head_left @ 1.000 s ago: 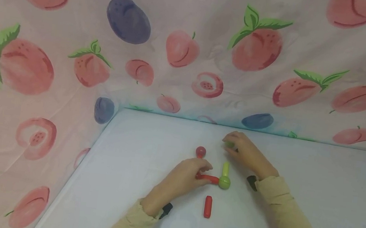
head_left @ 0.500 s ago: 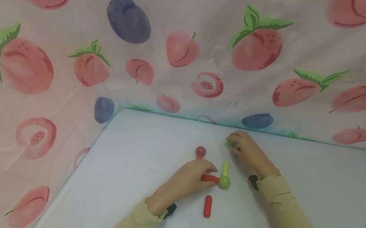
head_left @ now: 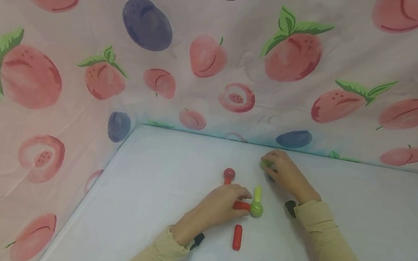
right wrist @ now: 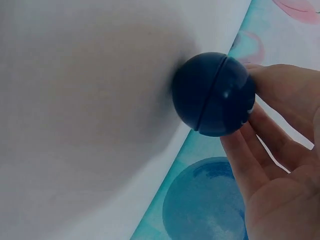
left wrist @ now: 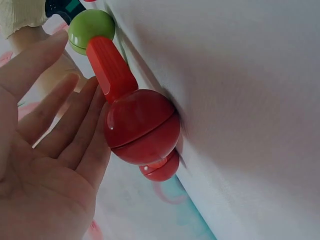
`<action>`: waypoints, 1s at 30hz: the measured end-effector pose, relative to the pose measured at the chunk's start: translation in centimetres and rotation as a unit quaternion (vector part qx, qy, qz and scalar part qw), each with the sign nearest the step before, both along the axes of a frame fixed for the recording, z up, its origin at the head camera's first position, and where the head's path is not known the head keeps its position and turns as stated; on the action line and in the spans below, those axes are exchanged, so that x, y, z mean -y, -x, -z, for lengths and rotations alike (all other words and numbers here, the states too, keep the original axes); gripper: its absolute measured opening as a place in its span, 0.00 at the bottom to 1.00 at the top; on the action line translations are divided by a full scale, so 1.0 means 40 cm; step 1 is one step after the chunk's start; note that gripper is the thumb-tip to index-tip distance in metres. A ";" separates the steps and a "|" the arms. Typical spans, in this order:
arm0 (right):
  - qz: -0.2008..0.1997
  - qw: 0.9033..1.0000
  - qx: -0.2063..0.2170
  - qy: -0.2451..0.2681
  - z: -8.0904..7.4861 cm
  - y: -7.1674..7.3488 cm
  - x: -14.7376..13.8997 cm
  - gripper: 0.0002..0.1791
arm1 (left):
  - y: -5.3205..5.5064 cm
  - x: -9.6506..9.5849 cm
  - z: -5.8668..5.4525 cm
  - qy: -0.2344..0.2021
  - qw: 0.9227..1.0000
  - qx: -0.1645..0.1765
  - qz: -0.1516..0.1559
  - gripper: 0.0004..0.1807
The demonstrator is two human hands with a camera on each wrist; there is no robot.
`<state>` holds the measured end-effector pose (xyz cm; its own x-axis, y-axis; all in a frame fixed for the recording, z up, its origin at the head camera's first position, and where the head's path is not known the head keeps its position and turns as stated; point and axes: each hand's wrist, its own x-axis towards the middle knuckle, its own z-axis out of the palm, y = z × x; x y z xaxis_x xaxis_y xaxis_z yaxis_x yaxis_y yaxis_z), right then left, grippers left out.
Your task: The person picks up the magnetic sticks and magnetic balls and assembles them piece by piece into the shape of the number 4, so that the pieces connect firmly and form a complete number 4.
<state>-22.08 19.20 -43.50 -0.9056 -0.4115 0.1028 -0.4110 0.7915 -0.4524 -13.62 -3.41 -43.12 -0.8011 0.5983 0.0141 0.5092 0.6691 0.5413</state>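
Near the middle of the white table (head_left: 174, 165), a green ball (head_left: 256, 209) has a red bar (head_left: 241, 205) at nine o'clock and a yellow-green bar (head_left: 257, 193) at twelve. Around the red bar, the left hand (head_left: 217, 204) holds its fingers apart. At one o'clock, the right hand (head_left: 286, 175) clasps a dark blue ball (right wrist: 214, 95). At seven lies a loose red rod (head_left: 237, 237).

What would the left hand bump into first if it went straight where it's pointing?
Probably the green ball at the end of the red stick, or the yellow-green stick by it. The left hand might pass above, though: its height is hard to tell.
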 end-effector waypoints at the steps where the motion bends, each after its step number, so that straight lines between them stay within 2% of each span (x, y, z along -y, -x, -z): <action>1: 0.002 1.000 0.003 0.000 0.001 0.000 0.000 0.14 | 0.001 -0.001 0.001 0.000 1.000 0.004 0.003 0.21; 10: 0.015 1.000 0.017 0.008 0.013 0.004 -0.001 0.13 | 0.009 -0.012 0.012 0.010 0.999 0.000 0.035 0.21; 20: 0.007 1.000 0.000 0.021 0.015 0.001 -0.003 0.13 | 0.013 -0.023 0.016 0.019 0.999 -0.002 0.043 0.20; 30: 0.014 0.999 0.012 0.027 0.019 0.006 -0.002 0.13 | 0.017 -0.034 0.021 0.028 0.998 -0.007 0.052 0.20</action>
